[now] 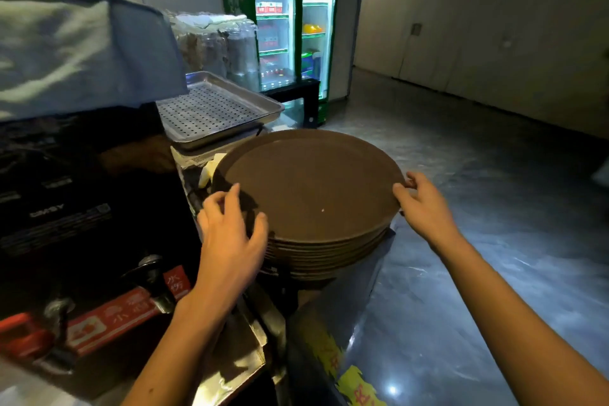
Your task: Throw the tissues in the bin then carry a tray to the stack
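Top tray [306, 188] resting on the stack [324, 255], slightly off-centre, far rim overhanging toward the metal pan [211, 112]. Right hand [425, 204] at the right rim, grip pinched on the tray edge. Left hand [230, 234] at the near-left rim, grip spread and loose; probably just touching, hard to tell in this dim light. No tissues in sight. To finish well: nudge the tray back toward the left grip until the rims line up, press flat, then release both sides together without jolting the pile.
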### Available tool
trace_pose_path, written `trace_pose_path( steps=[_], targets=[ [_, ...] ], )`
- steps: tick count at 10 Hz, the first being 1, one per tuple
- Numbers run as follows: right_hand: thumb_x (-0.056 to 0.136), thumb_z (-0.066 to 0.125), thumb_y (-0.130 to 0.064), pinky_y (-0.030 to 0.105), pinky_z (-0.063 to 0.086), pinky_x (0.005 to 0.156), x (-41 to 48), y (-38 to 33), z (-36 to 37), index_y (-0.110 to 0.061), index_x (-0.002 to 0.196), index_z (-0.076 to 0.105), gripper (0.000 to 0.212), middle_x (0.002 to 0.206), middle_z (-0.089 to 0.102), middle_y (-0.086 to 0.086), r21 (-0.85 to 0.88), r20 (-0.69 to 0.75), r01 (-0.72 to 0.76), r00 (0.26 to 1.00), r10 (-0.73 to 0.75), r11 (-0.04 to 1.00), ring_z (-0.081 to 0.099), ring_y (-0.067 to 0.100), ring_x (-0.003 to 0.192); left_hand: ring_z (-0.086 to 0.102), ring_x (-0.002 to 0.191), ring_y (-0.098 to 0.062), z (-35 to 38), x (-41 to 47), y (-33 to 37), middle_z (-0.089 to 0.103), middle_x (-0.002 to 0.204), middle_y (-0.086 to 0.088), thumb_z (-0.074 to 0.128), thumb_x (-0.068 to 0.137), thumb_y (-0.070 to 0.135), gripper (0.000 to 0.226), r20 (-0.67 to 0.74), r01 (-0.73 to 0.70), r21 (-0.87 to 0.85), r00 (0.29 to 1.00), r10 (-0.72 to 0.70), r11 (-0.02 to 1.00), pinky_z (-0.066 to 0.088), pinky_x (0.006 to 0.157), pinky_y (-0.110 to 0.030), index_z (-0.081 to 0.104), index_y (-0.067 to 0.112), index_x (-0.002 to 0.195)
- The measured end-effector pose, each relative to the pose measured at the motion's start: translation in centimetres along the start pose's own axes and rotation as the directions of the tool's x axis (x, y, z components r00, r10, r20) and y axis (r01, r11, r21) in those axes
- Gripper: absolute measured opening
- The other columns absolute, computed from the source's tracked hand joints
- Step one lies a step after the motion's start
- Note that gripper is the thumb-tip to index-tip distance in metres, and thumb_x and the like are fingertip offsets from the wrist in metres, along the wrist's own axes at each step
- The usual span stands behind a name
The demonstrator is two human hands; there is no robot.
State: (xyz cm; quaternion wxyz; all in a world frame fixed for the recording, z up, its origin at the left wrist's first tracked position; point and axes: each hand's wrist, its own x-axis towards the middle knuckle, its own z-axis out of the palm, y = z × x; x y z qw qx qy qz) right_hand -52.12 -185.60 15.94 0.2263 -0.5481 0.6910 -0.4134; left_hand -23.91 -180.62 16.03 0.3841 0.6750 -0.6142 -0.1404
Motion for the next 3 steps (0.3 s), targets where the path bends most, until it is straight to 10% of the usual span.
trace_pose_path(
  steps=[3],
  targets=[
    [0.098,0.052,-0.032,0.036,0.038,0.104,-16.1,-5.2,-0.5,-0.009,0.145,0.037,0.054,0.142,0.049,0.013,-0.275,-0.325,0.034,0.937,-0.126,0.961,0.048,0.026,0.130,0.037,0.134,-0.031,-3.0,-3.7,-0.7,0.033,0.146,-0.012,0.034,0.097,0.049,0.061,0.286,-0.499,-0.198,0.794,0.537,0.844,0.034,0.110,-0.047,0.031,0.015,0.148]
  ],
)
